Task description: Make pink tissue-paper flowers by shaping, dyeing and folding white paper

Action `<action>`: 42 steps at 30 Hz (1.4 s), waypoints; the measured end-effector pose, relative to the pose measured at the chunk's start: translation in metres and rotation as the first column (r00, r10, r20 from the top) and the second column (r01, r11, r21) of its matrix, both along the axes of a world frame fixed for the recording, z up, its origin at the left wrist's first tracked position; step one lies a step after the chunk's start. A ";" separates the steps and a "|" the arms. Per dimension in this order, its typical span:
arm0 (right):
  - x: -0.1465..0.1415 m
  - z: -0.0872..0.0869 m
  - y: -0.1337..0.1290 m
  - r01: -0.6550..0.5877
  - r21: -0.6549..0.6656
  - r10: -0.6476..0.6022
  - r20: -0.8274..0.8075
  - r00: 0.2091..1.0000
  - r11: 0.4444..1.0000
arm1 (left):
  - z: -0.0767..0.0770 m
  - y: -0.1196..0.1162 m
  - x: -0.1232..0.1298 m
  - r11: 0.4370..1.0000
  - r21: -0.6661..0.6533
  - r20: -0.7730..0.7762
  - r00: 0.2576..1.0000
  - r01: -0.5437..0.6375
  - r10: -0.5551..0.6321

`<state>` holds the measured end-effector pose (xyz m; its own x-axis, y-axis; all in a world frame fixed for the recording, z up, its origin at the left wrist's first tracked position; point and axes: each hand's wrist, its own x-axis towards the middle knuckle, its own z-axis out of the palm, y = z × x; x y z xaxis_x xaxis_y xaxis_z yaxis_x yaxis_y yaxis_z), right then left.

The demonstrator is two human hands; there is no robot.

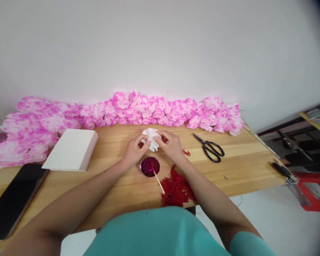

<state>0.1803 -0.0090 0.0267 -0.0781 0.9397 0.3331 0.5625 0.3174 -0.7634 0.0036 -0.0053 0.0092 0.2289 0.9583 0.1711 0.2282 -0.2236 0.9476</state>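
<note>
Desk [245, 167]: wooden, against a pale wall [160, 46]. Pink flowers [149, 110]: rowed along the wall. Paper [151, 138]: white, above the dish [149, 166], grasped by fingers of left hand [137, 148] and right hand [170, 144]. Stool [316, 192]: red, at right.

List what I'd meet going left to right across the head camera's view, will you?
Black phone → thick white stack → left hand → crinkled white paper → right hand → black-handled scissors → black-handled item at the table's edge → red plastic stool.
</note>
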 end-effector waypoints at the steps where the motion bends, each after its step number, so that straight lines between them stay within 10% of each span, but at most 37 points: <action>1: -0.001 0.000 -0.001 -0.013 0.041 0.011 0.051 0.999 0.999 | 0.000 0.000 0.000 1.000 0.011 -0.051 0.998 -0.022 0.022; 6: -0.006 0.000 -0.005 -0.052 0.111 0.039 0.120 0.992 0.992 | -0.002 0.002 0.001 0.997 0.038 -0.099 0.993 -0.065 0.068; 13: -0.004 -0.006 0.005 -0.027 -0.256 -0.073 -0.373 0.925 0.966 | -0.007 0.008 0.002 0.996 -0.076 0.216 0.974 -0.052 0.067; 21: -0.007 0.000 -0.001 0.048 -0.145 -0.076 -0.189 0.979 0.988 | -0.002 -0.001 0.001 0.999 0.050 0.010 1.000 -0.007 0.006; 28: -0.001 -0.001 0.008 0.029 -0.315 -0.191 -0.497 0.846 0.949 | -0.006 0.002 0.001 0.999 -0.009 0.115 0.993 -0.041 0.041; 38: 0.002 0.002 -0.002 0.011 -0.139 -0.017 -0.038 0.999 0.990 | 0.000 0.003 -0.003 0.999 0.002 0.097 0.994 -0.044 0.043; 42: -0.001 -0.002 0.000 0.007 -0.177 -0.025 -0.098 0.995 0.984 | -0.001 0.003 -0.002 1.000 -0.008 0.058 0.998 -0.008 0.009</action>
